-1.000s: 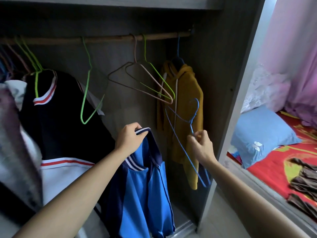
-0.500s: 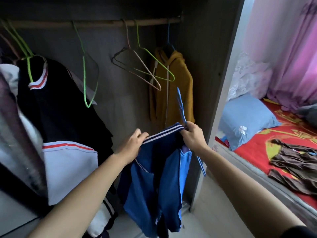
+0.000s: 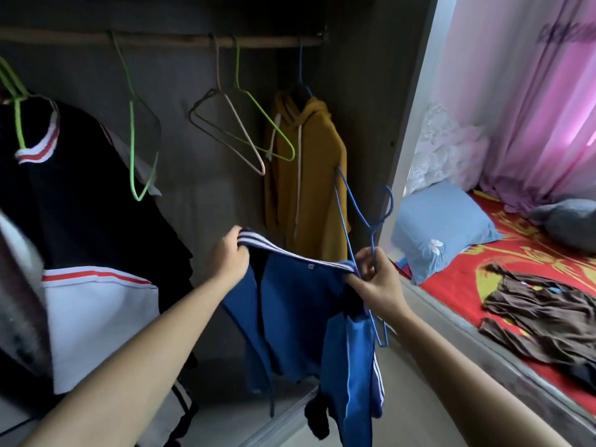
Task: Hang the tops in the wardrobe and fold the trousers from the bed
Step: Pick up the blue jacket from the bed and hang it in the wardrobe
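Blue top (image 3: 300,301) at lower centre of frame, before wardrobe (image 3: 371,91), hangs limp from striped collar: soft, light, floppy. Left hand (image 3: 229,256) curls round collar's left end. Right hand (image 3: 374,279) pinches blue hanger (image 3: 373,240) wire and, seemingly, collar's right end. Best hold: collar edge.

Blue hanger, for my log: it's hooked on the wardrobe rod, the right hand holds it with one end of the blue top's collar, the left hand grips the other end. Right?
No: the head view shows the blue hanger off the rod, its hook free below it. The right hand holds it with one end of the blue top's collar; the left hand grips the other.
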`<state>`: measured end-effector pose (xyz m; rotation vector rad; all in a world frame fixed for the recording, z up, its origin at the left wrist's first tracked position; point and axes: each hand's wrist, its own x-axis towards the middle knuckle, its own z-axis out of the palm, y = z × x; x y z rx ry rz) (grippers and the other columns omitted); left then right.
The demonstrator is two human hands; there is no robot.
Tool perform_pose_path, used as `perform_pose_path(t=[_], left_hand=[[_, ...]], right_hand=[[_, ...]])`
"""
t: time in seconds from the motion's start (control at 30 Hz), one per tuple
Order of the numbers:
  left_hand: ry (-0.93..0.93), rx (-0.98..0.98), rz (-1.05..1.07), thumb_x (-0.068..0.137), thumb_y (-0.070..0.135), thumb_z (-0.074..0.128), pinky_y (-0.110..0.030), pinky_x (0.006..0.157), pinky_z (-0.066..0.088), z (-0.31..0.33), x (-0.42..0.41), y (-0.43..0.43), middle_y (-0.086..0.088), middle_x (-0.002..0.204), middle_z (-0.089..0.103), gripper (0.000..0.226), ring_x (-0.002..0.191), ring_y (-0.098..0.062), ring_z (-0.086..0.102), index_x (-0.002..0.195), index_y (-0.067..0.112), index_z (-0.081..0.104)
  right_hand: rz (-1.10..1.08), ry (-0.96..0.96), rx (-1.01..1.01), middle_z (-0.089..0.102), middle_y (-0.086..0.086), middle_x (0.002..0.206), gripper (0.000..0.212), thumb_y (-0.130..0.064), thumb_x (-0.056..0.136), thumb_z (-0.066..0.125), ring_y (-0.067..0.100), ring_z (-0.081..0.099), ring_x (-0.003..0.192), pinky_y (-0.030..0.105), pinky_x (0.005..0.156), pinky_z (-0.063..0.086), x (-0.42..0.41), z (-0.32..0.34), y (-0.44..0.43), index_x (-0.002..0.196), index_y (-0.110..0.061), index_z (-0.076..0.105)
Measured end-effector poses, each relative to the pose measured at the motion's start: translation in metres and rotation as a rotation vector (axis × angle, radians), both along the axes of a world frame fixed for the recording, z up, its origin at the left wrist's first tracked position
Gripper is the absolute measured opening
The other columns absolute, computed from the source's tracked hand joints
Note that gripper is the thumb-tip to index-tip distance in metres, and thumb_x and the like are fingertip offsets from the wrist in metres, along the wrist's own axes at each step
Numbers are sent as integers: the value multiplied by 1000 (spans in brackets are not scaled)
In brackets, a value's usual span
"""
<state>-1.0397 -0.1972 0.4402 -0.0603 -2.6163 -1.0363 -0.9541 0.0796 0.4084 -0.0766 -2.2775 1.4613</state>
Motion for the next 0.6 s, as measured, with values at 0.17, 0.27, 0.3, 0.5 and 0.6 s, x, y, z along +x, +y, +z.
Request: perform_pose_path(t=[0.17,0.27,0.3,0.5,0.6], left_hand=[[225,-661,-168,82,11,51,-35,63,44,49,-5,32,-8,90,67,18,82,-37,63,97,20,56],[196,-1002,-230,85,9,49,-33,67,36,53,-5,58,-8,97,66,15,90,-35,65,97,14,56],[157,-1019,-212,84,10,50,-33,68,35,50,-7,62,-9,99,67,15,93,-35,65,97,14,57],[-142,-706,33,82,13,59,-31,66,41,37,-20,51,-14,99,67,2,93,-34,63,83,12,58],[-206,-574,97,79,12,58,-29,62,43,33,-23,40,-15,89,66,7,79,-34,61,73,9,56]], right_hand=[[-49,76,33,37,-12,49,45,-44,88,71,5,33,49,26,50,28,17,2,3,60,-22,42],[-73,173,153,42,-10,46,45,-49,91,58,7,39,45,22,47,27,28,7,6,55,-28,43],[-67,190,202,44,-10,48,37,-48,92,56,9,43,48,21,46,28,32,6,7,61,-29,51],[104,104,207,57,-10,61,16,-42,101,47,15,57,49,41,51,48,54,-3,12,90,-47,57],[124,104,298,59,-8,60,23,-51,98,43,13,51,48,33,48,41,61,-5,10,80,-45,55]])
